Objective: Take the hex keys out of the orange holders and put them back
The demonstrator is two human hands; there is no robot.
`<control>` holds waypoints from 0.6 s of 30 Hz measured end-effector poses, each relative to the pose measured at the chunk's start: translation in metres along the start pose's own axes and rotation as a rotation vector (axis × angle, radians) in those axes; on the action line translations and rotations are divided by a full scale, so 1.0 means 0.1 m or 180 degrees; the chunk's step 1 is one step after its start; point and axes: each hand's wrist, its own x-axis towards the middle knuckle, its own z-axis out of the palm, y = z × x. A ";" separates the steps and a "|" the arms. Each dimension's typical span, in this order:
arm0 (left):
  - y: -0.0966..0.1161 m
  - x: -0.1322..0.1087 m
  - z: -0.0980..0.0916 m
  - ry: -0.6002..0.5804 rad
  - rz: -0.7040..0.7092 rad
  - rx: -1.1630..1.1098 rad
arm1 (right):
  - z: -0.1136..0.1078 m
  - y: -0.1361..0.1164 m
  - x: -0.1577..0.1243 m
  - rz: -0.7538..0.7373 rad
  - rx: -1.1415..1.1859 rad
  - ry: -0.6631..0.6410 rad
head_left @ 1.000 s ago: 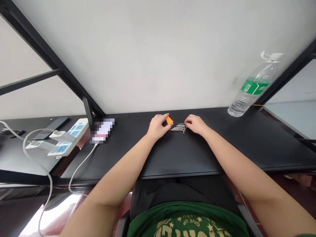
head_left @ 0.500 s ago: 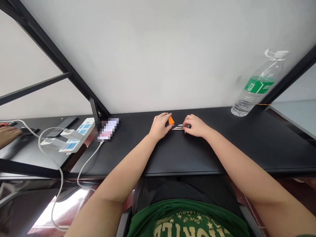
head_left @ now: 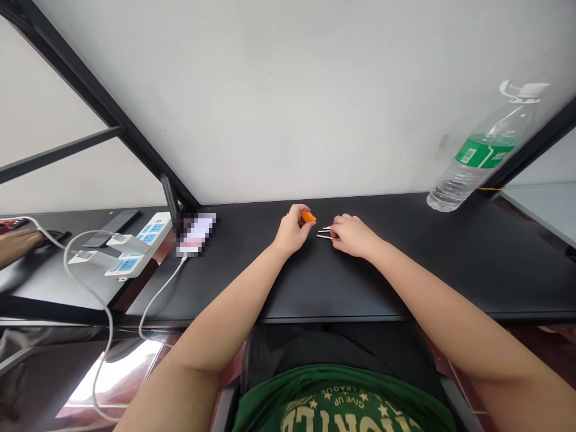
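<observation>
My left hand pinches a small orange plastic holder just above the black desk. My right hand lies to its right, fingers curled over a bunch of small silver hex keys on the desk. The keys' long ends stick out to the left, toward the orange holder. Most of the bunch is hidden under my fingers.
A clear water bottle with a green label stands at the back right. A phone on a white cable lies left of my hands, beside a white power strip. Another person's hand rests at the far left edge.
My right hand has closed over the hex keys and drawn them together; fewer show now. My left hand has lifted the orange holder a little. The view has shifted slightly.
</observation>
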 end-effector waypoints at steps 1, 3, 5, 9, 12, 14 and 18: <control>0.00 0.00 0.00 -0.0011 -0.0081 -0.0077 | -0.01 -0.01 0.00 0.0036 0.0014 -0.0018; 0.00 0.01 0.00 -0.0044 -0.0222 -0.0126 | -0.02 -0.04 -0.01 0.0101 0.0063 -0.0018; 0.02 0.01 -0.02 -0.0087 -0.0301 -0.0084 | -0.03 -0.04 -0.01 0.0174 0.0109 0.0041; 0.04 0.01 -0.04 -0.0137 -0.0294 -0.0007 | -0.06 0.01 -0.03 0.0283 0.0449 0.0385; 0.05 0.01 -0.04 -0.0209 -0.0212 0.0003 | -0.07 0.05 -0.03 0.0109 0.0893 0.0704; 0.05 0.01 -0.04 -0.0260 -0.0164 0.0036 | -0.07 0.07 -0.04 0.0030 0.1046 0.0788; 0.05 0.00 -0.04 -0.0345 -0.0078 0.0212 | -0.09 0.09 -0.06 -0.0089 0.0875 0.0737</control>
